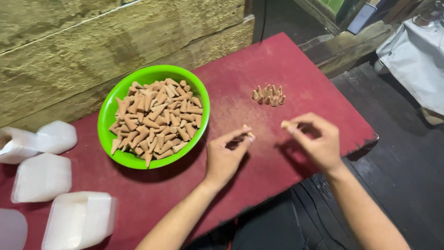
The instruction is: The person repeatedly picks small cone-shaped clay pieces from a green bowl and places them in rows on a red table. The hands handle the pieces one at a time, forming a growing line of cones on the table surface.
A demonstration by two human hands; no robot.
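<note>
white plastic containers [55, 185] are lain at the far left | green bowl [111, 111] heaped with tan cones is set left of both hands | left hand [225, 155] is pinched on a cone [247, 133], tip pointing right | right hand [319, 141] is pinched on another cone [286, 124] | standing cone cluster [268, 96] is found beyond, nearer the right hand | red table [259, 60]

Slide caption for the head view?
Both hands pinch brown cones beside a green bowl on a red table.
</note>
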